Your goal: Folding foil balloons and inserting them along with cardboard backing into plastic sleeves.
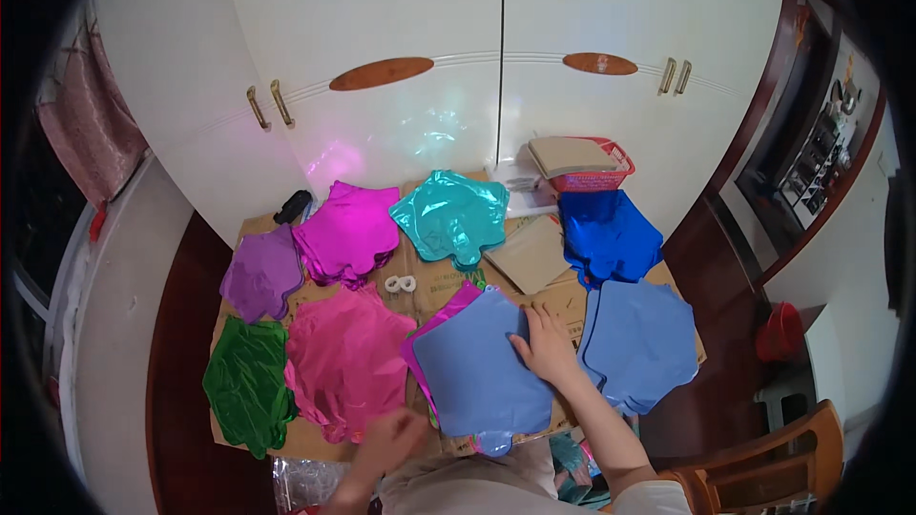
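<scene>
My right hand (550,348) lies with its fingers stretched out on the right edge of a blue-grey flat foil balloon (482,362). Under that balloon, magenta foil (444,324) and a bit of green show along the left side. Low in front, my left hand (393,439) hovers by the bottom of a pile of pink foil balloons (351,358); its fingers are smeared and I cannot tell whether they hold anything. To the right of my right forearm rests another blue-grey foil balloon pile (644,348).
Cardboard (429,277) covers the table. Around lie green (250,386), purple (262,272), magenta (348,232), teal (453,215) and dark blue (611,234) foil piles. Two white rolls (401,283), a black object (293,206), a red basket (596,178) and a wooden chair (773,467) stand nearby.
</scene>
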`<state>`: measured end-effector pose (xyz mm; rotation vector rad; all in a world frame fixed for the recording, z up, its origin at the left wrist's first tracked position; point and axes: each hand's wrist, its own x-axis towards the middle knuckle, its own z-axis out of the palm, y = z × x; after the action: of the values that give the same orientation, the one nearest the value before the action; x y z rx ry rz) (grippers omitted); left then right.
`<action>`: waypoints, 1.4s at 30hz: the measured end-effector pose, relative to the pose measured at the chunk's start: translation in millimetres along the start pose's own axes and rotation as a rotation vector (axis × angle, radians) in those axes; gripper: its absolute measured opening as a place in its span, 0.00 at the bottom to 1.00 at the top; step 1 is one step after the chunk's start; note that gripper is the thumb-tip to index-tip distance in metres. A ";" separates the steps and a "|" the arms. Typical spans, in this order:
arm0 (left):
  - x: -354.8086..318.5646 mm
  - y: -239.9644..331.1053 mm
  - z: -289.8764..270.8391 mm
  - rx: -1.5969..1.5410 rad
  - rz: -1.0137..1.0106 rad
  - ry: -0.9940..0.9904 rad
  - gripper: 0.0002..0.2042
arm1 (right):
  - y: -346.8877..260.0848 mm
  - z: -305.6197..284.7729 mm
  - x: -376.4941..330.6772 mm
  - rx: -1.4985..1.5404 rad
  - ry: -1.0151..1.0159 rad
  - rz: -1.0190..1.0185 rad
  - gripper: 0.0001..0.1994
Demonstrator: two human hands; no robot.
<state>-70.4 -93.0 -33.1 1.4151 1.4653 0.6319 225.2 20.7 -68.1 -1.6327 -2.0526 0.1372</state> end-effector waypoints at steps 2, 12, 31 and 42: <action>-25.6 -19.2 16.1 -0.254 -0.214 -0.264 0.13 | 0.0 7.2 -2.5 -0.045 0.019 -0.044 0.24; -31.0 -41.1 95.7 -0.268 -0.489 -0.717 0.27 | -26.2 -7.3 -49.6 -0.043 -0.007 -0.085 0.22; -8.9 -211.3 186.9 -1.443 -0.573 -1.057 0.17 | -26.2 6.3 -22.8 0.136 0.009 -0.127 0.24; -21.2 -123.9 143.7 -1.030 -0.396 -0.652 0.16 | -30.5 6.5 33.4 0.902 -0.488 0.257 0.28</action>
<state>-2.2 -172.6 -192.6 0.4170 0.6584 0.4788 190.4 45.1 -51.3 -1.3035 -1.6398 1.4358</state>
